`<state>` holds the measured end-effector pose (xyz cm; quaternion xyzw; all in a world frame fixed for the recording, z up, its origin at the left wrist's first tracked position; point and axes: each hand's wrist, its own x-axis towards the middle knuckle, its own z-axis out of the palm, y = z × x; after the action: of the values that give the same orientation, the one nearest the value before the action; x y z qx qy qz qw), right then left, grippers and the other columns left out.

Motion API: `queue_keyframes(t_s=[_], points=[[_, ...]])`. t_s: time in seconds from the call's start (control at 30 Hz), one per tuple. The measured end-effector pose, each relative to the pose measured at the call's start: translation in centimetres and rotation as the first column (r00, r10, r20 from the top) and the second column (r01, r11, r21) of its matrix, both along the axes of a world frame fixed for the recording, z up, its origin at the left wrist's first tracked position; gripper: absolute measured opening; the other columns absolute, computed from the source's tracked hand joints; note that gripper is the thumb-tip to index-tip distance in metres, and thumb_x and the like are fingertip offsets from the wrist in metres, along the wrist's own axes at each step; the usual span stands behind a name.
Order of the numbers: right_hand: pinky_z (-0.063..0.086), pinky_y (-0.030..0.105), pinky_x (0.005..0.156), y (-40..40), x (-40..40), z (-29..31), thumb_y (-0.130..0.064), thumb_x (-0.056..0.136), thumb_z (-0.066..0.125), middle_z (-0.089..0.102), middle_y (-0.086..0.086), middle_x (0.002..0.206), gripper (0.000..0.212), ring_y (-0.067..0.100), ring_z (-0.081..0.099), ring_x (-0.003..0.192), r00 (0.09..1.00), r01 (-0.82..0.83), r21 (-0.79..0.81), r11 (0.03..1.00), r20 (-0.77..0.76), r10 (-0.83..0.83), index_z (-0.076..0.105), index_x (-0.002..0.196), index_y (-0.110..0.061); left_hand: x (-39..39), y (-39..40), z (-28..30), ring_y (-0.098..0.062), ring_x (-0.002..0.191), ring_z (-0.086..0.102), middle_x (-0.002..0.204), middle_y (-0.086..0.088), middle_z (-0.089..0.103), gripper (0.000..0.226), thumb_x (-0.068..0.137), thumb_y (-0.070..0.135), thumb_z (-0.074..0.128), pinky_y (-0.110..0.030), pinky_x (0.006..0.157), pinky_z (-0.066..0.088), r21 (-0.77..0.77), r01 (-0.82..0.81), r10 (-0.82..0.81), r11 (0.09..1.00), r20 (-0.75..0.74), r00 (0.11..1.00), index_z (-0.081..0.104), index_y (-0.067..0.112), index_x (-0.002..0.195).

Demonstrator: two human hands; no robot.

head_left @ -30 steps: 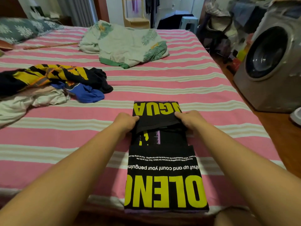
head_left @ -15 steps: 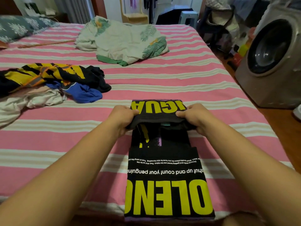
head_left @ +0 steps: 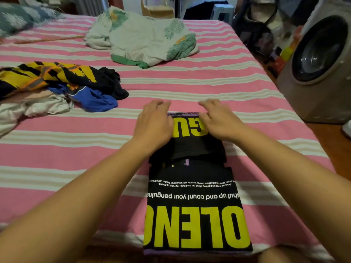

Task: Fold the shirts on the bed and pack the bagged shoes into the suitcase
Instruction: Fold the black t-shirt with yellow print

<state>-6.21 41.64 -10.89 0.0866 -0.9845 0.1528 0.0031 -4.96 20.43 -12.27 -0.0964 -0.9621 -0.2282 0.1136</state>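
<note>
We look down on a bed (head_left: 190, 88) covered in a pink sheet with pale stripes, and beside its right edge stands a washing machine (head_left: 321, 65) on the wooden floor. Toward the far end of the bed lies a crumpled pale blanket (head_left: 144, 38) with green leaf prints, and a grey patterned pillow (head_left: 20, 18) sits at the far left corner. On the left side we see a loose heap of clothes (head_left: 57, 84), yellow and black on top, blue and white below. Near the close edge of the bed lies a black shirt (head_left: 193, 205) with large yellow letters, folded into a long narrow strip with its far end doubled back on itself. Our left hand (head_left: 153, 124) and right hand (head_left: 218, 122) lie side by side on that doubled far end, fingers spread and nearly straight, reaching past the fold toward the sheet; each grip is loose and flat, pressing the cloth and clutching nothing.
</note>
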Motion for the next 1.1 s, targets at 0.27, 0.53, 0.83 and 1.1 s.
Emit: queue_keyframes(t_s=[0.27, 0.53, 0.83, 1.1], points=[[0.007, 0.051, 0.124, -1.0, 0.5, -8.9, -0.054, 0.101, 0.018, 0.008, -0.001, 0.169, 0.064, 0.027, 0.002, 0.155, 0.996, -0.092, 0.252, 0.963, 0.037, 0.086, 0.012, 0.16, -0.029, -0.3, 2.2, -8.6, -0.029, 0.156, -0.008, 0.171, -0.003, -0.004, 0.06, 0.106, 0.053, 0.013, -0.047, 0.126, -0.006, -0.393, 0.117, -0.048, 0.912, 0.182, 0.982, 0.003, 0.035, 0.162], [0.008, 0.048, 0.125, 0.1, 9.3, -2.3, -0.067, 0.095, 0.023, 0.014, 0.003, 0.168, 0.079, 0.023, 0.002, 0.156, 0.909, -0.4, 0.07, 0.914, -0.093, 0.405, 0.026, 0.159, -0.02, 8.6, -2.5, -1.3, -0.025, 0.157, 0.006, 0.17, -0.006, 0.013, 0.072, 0.1, 0.066, 0.031, -0.05, 0.126, 0.013, -0.194, 0.539, -0.539, 0.82, 0.054, 0.84, 0.03, 0.027, 0.159], [-0.013, 0.044, 0.123, 6.3, 18.3, -3.5, -0.075, 0.079, 0.055, -0.027, 0.001, 0.164, 0.114, 0.022, -0.031, 0.149, 0.719, -0.687, 0.44, 0.578, 0.3, 0.627, -0.021, 0.156, -0.036, 15.6, -7.6, -5.4, -0.029, 0.152, -0.027, 0.168, -0.005, -0.02, 0.11, 0.087, 0.035, 0.068, -0.049, 0.125, -0.004, -0.577, 0.707, -0.639, 0.409, 0.371, 0.673, -0.016, 0.041, 0.158], [0.0, 0.039, 0.124, 5.8, 20.2, -3.1, -0.023, 0.082, 0.034, 0.02, -0.005, 0.165, 0.078, 0.017, 0.01, 0.154, 0.767, -0.641, 0.297, 0.708, 0.209, 0.607, 0.021, 0.158, -0.037, 19.3, -7.2, -1.7, -0.007, 0.15, -0.029, 0.166, 0.012, -0.023, 0.071, 0.101, 0.035, 0.026, -0.037, 0.125, -0.014, -0.408, 0.758, -0.597, 0.509, 0.467, 0.652, -0.017, 0.049, 0.155]])
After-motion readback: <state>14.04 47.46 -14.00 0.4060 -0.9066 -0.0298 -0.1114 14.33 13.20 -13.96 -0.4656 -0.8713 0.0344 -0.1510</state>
